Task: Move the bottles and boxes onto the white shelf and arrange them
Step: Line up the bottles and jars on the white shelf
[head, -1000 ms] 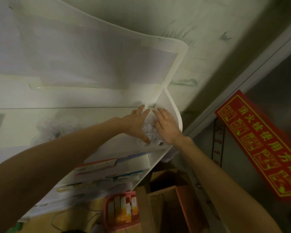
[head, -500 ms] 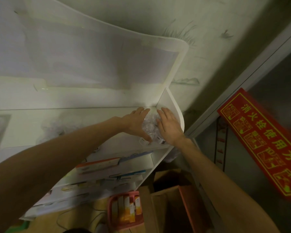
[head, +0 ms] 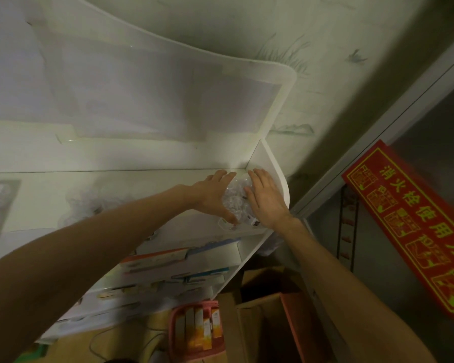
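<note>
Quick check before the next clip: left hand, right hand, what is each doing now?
Left hand: fingers straight, pressed against the cluster of clear bottles on the white shelf.
Right hand: fingers straight, pressed against the bottles' other side.

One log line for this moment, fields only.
left hand: cups clear bottles | right hand: cups bottles | place: white shelf right corner

To the right of my white shelf (head: 273,163), a red sign (head: 414,226) leans against the wall, printed in yellow Chinese characters that I read as 消火栓使用方法, with small framed yellow pictures in a row beneath them. The boxes (head: 155,260) on the lower boards of the shelf carry print too blurred for me to read, and so do the orange packs in the pink basket (head: 197,328) below it.
</note>
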### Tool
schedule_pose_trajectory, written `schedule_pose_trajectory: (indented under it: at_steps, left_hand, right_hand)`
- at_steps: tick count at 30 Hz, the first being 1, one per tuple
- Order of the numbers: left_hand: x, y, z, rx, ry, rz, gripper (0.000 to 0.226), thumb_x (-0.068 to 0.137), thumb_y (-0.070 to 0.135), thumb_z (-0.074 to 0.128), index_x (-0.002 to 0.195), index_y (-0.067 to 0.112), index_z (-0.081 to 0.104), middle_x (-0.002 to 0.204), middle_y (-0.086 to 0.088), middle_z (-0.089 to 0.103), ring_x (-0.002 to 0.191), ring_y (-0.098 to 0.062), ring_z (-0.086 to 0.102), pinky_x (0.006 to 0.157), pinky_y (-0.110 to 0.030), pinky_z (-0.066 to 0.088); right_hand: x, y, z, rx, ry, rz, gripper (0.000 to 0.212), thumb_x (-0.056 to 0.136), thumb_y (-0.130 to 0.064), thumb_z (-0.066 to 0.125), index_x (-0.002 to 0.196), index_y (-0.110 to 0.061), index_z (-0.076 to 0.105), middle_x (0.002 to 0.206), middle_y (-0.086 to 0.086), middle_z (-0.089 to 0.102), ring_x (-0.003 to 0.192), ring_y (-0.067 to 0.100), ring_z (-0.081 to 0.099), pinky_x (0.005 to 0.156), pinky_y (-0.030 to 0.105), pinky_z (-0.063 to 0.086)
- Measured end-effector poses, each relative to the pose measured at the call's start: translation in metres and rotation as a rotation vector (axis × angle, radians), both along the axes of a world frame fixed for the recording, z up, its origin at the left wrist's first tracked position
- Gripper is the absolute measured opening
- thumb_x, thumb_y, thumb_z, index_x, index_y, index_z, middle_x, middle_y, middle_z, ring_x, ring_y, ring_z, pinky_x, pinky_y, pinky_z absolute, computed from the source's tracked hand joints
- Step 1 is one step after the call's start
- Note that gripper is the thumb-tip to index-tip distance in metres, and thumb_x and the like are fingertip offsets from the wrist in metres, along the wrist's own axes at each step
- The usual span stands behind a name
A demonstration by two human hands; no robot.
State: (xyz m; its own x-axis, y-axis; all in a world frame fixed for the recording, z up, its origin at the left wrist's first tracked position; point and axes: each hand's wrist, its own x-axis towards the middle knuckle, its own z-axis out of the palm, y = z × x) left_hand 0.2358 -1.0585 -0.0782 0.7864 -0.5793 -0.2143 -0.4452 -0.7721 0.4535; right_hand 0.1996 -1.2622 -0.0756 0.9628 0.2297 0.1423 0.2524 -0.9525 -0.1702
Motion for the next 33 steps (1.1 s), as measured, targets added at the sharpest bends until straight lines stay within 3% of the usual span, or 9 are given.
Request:
schedule_pose_trajectory:
  at_steps: [8,14,19,24,29,33]
  left_hand:
    - [-0.006,0.001,0.004,0.032,-0.028,0.033,0.152,0.049,0.089,0.069,0.156,0.024,-0.017,0.165,-0.002,-0.017,0.152,-0.03,-0.007,0.121,-0.052,0.015]
    - [-0.007,0.01,0.012,0.026,-0.07,0.036,0.152,0.044,0.099,0.056,0.158,0.021,-0.009,0.165,-0.003,-0.015,0.152,-0.027,-0.006,0.122,-0.049,0.013]
    - [-0.005,0.029,0.029,-0.006,-0.121,0.068,0.124,0.068,0.094,0.042,0.159,0.018,0.003,0.166,-0.003,-0.007,0.153,-0.022,-0.001,0.123,-0.044,0.011]
    - [0.004,0.06,0.034,0.017,-0.258,0.145,0.087,0.091,0.07,0.044,0.156,0.016,0.025,0.165,-0.007,0.014,0.148,-0.027,0.022,0.118,-0.039,0.021]
    - [0.003,0.103,0.043,-0.007,-0.311,0.26,0.062,0.094,0.055,0.054,0.144,0.018,0.046,0.152,-0.003,0.039,0.131,-0.026,0.047,0.106,-0.033,0.037]
    - [-0.002,0.137,0.048,0.01,-0.293,0.332,0.054,0.094,0.052,0.055,0.139,0.021,0.051,0.147,0.001,0.043,0.121,-0.024,0.054,0.098,-0.03,0.041]
  right_hand:
    - [-0.003,0.001,0.003,-0.034,-0.041,0.02,0.053,0.108,-0.037,0.029,0.152,-0.009,0.034,0.159,0.011,0.033,0.151,0.025,0.02,0.123,0.033,0.005]
    - [-0.002,-0.001,0.016,-0.003,-0.117,0.031,0.05,0.108,-0.035,0.028,0.149,-0.008,0.04,0.156,0.013,0.038,0.15,0.026,0.023,0.125,0.037,0.014]
    - [0.001,0.005,0.027,0.053,-0.157,0.009,0.053,0.107,-0.037,0.028,0.147,-0.007,0.044,0.153,0.014,0.042,0.148,0.028,0.027,0.125,0.036,0.015]
    - [0.005,0.033,0.032,0.127,-0.195,0.035,0.048,0.108,-0.035,0.034,0.146,-0.009,0.045,0.153,0.012,0.042,0.149,0.027,0.025,0.124,0.037,0.016]
    - [0.013,0.08,0.032,0.175,-0.22,0.084,0.05,0.106,-0.038,0.035,0.144,-0.007,0.048,0.151,0.012,0.046,0.148,0.028,0.028,0.123,0.038,0.02]
    - [0.017,0.122,0.027,0.193,-0.229,0.157,0.052,0.105,-0.041,0.033,0.14,-0.007,0.052,0.146,0.012,0.051,0.145,0.029,0.033,0.12,0.039,0.026]
